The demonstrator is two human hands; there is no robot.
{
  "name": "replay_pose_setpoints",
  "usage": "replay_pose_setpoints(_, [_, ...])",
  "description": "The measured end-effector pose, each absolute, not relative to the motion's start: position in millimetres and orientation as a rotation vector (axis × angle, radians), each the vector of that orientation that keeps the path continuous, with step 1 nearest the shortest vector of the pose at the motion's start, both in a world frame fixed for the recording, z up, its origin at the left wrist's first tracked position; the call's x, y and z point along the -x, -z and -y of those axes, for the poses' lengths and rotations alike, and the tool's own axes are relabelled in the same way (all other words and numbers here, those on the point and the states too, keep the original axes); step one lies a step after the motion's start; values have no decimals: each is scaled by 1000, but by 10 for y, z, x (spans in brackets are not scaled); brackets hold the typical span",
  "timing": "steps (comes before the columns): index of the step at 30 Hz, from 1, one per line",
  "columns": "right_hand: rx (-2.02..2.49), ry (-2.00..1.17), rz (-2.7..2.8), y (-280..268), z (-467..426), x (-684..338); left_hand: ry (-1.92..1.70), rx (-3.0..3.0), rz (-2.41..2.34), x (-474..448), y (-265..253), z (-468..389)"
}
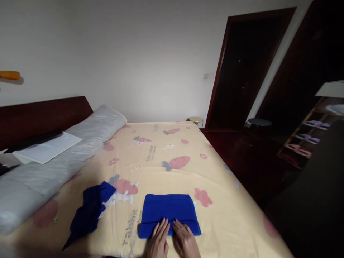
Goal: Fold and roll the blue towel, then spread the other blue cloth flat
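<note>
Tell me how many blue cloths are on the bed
2. A folded blue cloth lies under both hands near the bed's front edge; a crumpled dark blue cloth lies to its left. None seems hidden.

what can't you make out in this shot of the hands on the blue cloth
- Head view: left hand and right hand lie flat on the folded blue cloth; both wrists are cut off by the bottom edge.
- The cloth's near edge middle is hidden under the hands.
- The crumpled dark blue cloth: its folds are too dark to read.
- The doorway is black inside.
</note>
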State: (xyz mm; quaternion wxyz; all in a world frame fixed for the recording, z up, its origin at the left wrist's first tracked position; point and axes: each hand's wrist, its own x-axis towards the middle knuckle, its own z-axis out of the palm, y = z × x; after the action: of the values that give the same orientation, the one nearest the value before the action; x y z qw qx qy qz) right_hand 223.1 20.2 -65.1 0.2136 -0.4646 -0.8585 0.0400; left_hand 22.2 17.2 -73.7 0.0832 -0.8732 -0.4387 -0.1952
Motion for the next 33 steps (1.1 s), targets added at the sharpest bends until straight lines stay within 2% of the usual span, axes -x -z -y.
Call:
replay_pose_setpoints(6, [1353, 167, 2292, 675, -195, -2473, 503, 2439, 1369, 213, 763, -217])
replay_pose_setpoints(12, [1369, 102, 2277, 809, -186, -2599, 551, 2348, 1554, 313, 906, -208])
replay_pose_setpoints(17, [1450, 234, 2160, 937, -264, -2591, 516, 2331, 1957, 187, 822, -207])
replay_pose_setpoints(25, [1698, -196, 2061, 492, -288, -2476, 346, 2299, 2291, 133, 526, -401])
replay_pose_setpoints(33, [1877, -205, 2007, 446, -370, -2416, 306, 2278, 2383, 120, 370, -480])
